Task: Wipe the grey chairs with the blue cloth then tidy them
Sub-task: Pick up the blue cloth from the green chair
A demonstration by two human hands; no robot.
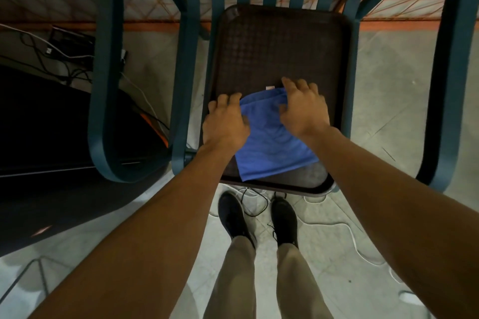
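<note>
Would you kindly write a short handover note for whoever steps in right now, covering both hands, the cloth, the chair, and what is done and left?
Left hand: on the left edge of the blue cloth, fingers curled at the seat's edge; grip unclear.
Right hand: fingers spread, pressing on the cloth's far right corner.
Blue cloth: lies flat on the near half of the dark mesh seat of the chair.
Done: cloth is on the seat, so wiping seems under way; how much is wiped cannot be told.
Left: probably the rest of the seat, armrests and back slats, any other chairs, then tidying.
Mind the cables on the floor by the feet.
</note>
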